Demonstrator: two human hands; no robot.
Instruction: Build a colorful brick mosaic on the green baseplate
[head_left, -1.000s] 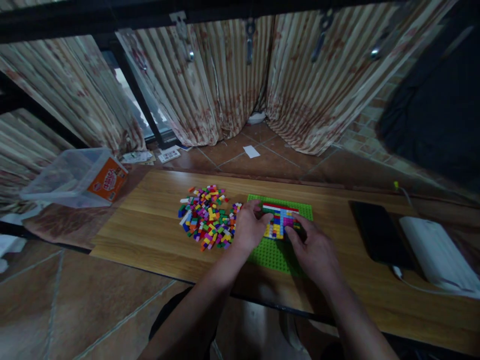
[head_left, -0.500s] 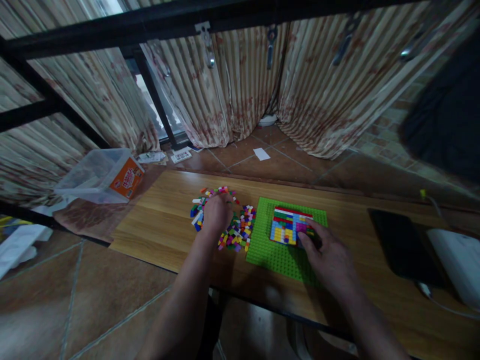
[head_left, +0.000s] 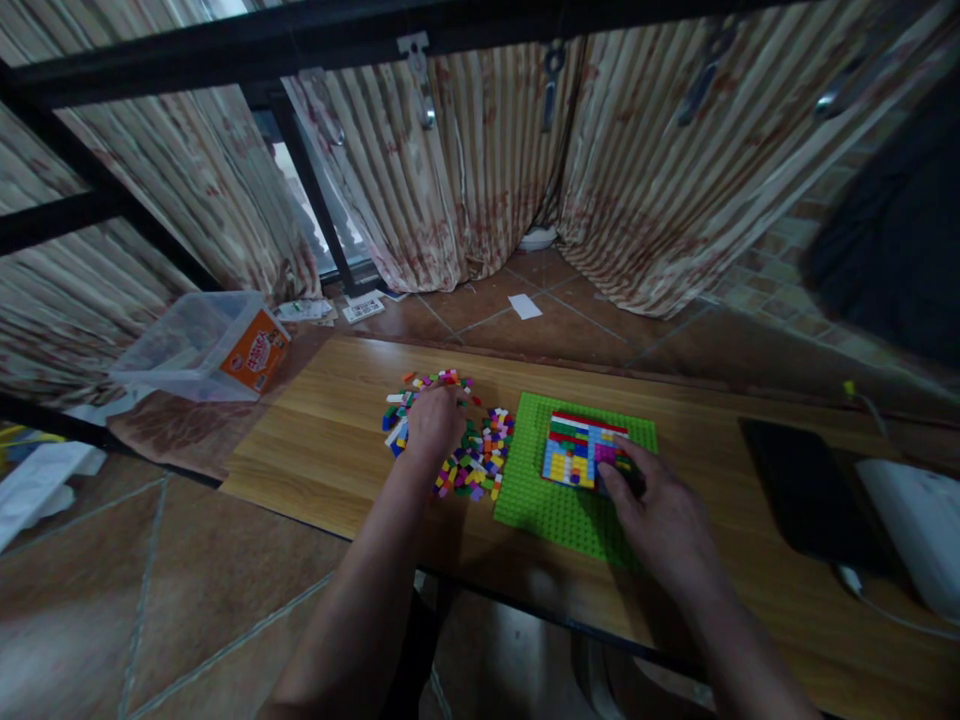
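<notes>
A green studded baseplate [head_left: 547, 505] lies on the wooden table [head_left: 322, 440]. A block of coloured bricks [head_left: 576, 450] is built on its far part. Left of the plate lies a heap of several small loose bricks [head_left: 480, 460]. My left hand [head_left: 433, 422] rests palm down on that heap, fingers curled among the bricks; whether it holds one is hidden. My right hand [head_left: 660, 515] lies on the plate's right side, its fingertips touching the right edge of the built block.
A clear plastic box [head_left: 199, 345] with an orange label stands off the table's far left corner. A black phone [head_left: 799, 490] and a white device [head_left: 911, 525] with a cable lie at the right. Curtains and a dark metal frame are behind.
My left hand has left the built block and moved left onto the heap of loose bricks. My right hand stays at the block's right edge. The camera has shifted slightly.
</notes>
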